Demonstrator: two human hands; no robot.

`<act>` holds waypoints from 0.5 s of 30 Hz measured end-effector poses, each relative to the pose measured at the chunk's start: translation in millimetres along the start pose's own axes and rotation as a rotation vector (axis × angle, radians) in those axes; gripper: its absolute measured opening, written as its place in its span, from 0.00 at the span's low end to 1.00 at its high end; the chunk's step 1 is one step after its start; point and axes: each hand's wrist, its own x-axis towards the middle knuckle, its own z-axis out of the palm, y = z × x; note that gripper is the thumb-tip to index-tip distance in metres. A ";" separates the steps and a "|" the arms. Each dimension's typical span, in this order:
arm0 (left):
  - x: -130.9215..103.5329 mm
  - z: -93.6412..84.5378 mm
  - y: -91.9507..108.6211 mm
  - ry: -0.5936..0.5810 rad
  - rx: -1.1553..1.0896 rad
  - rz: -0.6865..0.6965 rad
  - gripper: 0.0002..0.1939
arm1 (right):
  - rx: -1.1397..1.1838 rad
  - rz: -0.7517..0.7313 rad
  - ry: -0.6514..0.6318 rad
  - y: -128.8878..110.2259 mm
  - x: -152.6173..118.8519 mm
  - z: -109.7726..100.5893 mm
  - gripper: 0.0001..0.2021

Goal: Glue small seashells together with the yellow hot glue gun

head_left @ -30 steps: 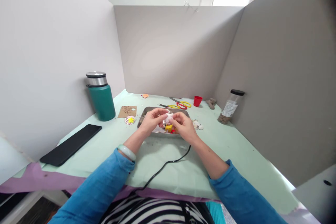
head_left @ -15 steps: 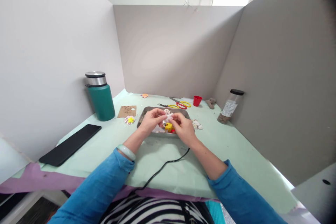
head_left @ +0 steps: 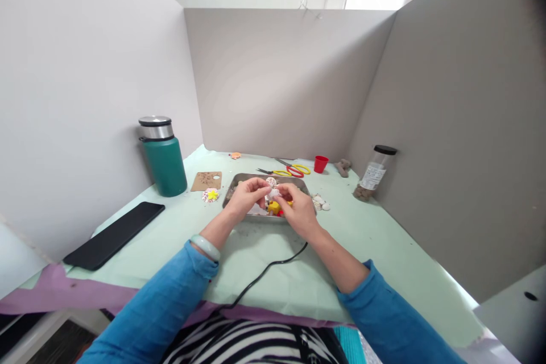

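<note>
Between the fingertips of my left hand [head_left: 248,194] and my right hand [head_left: 296,205] is a small whitish piece [head_left: 273,191], too small to tell its kind. Both hands pinch it, close together above a metal tray [head_left: 257,219]. Inside the tray, partly covered by my hands, lie a yellow piece [head_left: 273,207], a bit of red and a round speckled piece [head_left: 271,181]. A round speckled disc with a yellow star shape [head_left: 211,195] rests on the table to the left of the tray.
Scissors with yellow and red handles [head_left: 294,171] lie behind the tray, near a red cup [head_left: 321,164]. White shells or stones [head_left: 319,203] sit at its right. A green bottle [head_left: 164,159], black slab [head_left: 115,235], brown card [head_left: 207,181], clear jar [head_left: 372,176] and black cable [head_left: 268,267] are around.
The whitish piece looks turned and more bunched between my fingertips. My right fingers have shifted slightly; my left hand stays nearly in place.
</note>
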 end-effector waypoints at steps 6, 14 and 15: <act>-0.7 -1.1 -0.2 -0.023 0.020 0.033 0.14 | 0.190 0.123 0.013 0.5 2.0 -1.0 0.09; -0.6 0.3 1.3 -0.021 0.087 0.003 0.14 | 0.127 0.102 -0.035 0.3 -0.1 -1.1 0.10; -0.6 0.8 1.8 -0.017 0.091 0.000 0.14 | 0.100 0.091 -0.025 0.8 -0.2 -1.0 0.10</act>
